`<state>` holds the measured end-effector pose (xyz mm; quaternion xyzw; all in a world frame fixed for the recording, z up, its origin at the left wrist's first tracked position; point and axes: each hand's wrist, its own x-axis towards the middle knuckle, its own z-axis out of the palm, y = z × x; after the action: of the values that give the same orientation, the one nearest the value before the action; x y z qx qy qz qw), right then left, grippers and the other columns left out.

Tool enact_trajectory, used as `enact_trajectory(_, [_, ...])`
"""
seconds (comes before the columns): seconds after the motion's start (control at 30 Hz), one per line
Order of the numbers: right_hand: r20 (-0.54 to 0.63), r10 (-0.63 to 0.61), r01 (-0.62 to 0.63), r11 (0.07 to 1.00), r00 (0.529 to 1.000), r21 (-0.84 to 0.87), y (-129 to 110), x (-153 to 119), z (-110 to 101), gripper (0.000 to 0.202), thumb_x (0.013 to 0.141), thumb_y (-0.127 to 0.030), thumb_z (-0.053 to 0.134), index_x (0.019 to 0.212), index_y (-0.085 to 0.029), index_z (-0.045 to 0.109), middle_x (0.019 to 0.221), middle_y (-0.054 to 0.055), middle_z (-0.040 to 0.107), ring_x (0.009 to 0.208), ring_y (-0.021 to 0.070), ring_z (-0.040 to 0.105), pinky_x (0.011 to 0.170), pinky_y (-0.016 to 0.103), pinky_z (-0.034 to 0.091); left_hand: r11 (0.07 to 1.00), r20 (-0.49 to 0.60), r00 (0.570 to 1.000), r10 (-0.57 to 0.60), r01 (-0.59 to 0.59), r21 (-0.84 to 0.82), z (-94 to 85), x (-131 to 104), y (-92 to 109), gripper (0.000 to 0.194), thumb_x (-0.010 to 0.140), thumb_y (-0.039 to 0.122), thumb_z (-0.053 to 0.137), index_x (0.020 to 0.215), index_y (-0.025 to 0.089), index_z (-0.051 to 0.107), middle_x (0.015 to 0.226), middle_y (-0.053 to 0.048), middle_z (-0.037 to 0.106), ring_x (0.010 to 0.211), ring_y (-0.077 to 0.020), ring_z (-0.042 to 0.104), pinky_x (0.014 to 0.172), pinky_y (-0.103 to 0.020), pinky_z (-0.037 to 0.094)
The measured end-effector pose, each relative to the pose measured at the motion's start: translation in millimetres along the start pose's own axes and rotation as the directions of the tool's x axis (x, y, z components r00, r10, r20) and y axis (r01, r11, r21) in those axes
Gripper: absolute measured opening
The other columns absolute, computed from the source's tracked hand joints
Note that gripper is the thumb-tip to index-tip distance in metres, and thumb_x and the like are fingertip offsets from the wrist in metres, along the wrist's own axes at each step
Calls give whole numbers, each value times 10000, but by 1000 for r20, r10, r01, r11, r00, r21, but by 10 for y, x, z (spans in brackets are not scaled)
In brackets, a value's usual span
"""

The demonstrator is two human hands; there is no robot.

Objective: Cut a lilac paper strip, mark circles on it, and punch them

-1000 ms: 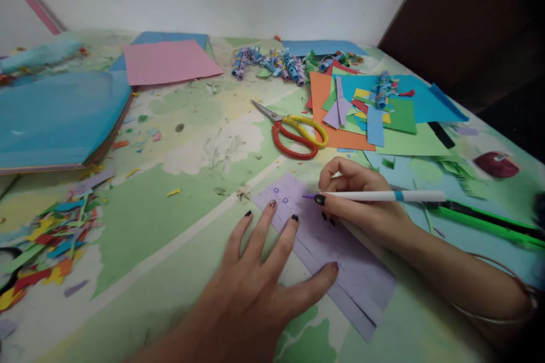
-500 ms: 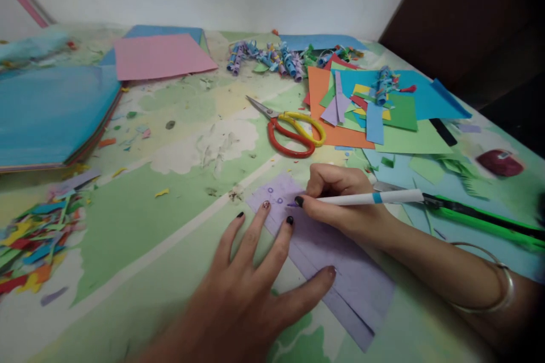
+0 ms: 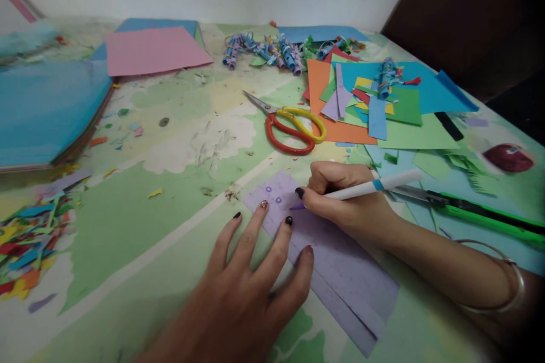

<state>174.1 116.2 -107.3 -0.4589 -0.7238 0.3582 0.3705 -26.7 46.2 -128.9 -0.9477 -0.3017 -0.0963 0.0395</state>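
Note:
A strip of purple paper (image 3: 340, 278) lies slantwise on the table, with two small drawn circles near its far end. My left hand (image 3: 251, 278) is spread, its fingertips resting on and beside the paper's left edge. In my right hand (image 3: 344, 198) is a white felt-tip pen (image 3: 383, 182) with a blue band, gripped between thumb and fingers. Its purple tip meets the paper just right of the circles. Red-and-yellow-handled scissors (image 3: 289, 129) lie beyond both hands, blades slightly apart.
A green utility knife (image 3: 489, 218) lies right of my right hand, blade towards it. Coloured paper sheets (image 3: 353, 134) and rolled paper pieces (image 3: 289, 57) sit farther back. At left are a blue paper stack (image 3: 46, 113), a pink sheet (image 3: 153, 51) and paper scraps (image 3: 29, 249).
My left thumb has drawn in towards the other fingers. The pen's tip has shifted slightly down the paper, and its back end has tilted up. The view has moved a little.

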Motion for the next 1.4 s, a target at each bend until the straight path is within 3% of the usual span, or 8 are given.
enact_trajectory(0.17, [22,-13,14,1000,1000,-17,-15,-11,-4,331,741,-73,543,548,-185,298,515,-72,321,494,51,276,441,196,246,1000,-33,999,5,-5,0,-17,11,-4,443,884,268,414,1325,241,446,1370,-159,443,1298,-427,323,946,-607,324])
enact_trajectory(0.33, [29,-8,9,1000,1000,-21,-17,-13,-6,331,747,-92,545,547,-186,299,513,-72,327,493,54,275,447,201,243,1000,19,1000,-1,1,-5,-41,-17,-3,471,891,274,422,1361,239,401,1410,-197,378,1319,-432,300,951,-612,339])
enact_trajectory(0.67, [38,-9,13,996,999,-83,-9,-17,-4,320,743,-106,560,538,-183,326,512,-63,367,497,59,305,454,205,259,998,-39,998,-40,38,-48,5,12,25,435,891,288,412,1323,251,448,1370,-160,439,1315,-425,305,974,-619,296])
enact_trajectory(1.03, [74,-29,34,997,997,-70,-3,-13,-5,347,712,-82,551,541,-182,267,511,-70,299,495,52,256,444,211,226,1000,10,1000,3,-3,15,-12,1,1,484,871,304,467,1348,252,408,1379,-153,421,1324,-418,279,963,-609,323])
enact_trajectory(1.4, [37,-13,15,999,999,-50,-19,-28,-6,347,732,-75,532,556,-188,255,509,-71,309,502,55,252,451,206,243,1000,50,999,13,-14,17,-29,-21,-8,507,878,287,454,1378,250,379,1406,-164,398,1331,-440,262,962,-624,325])
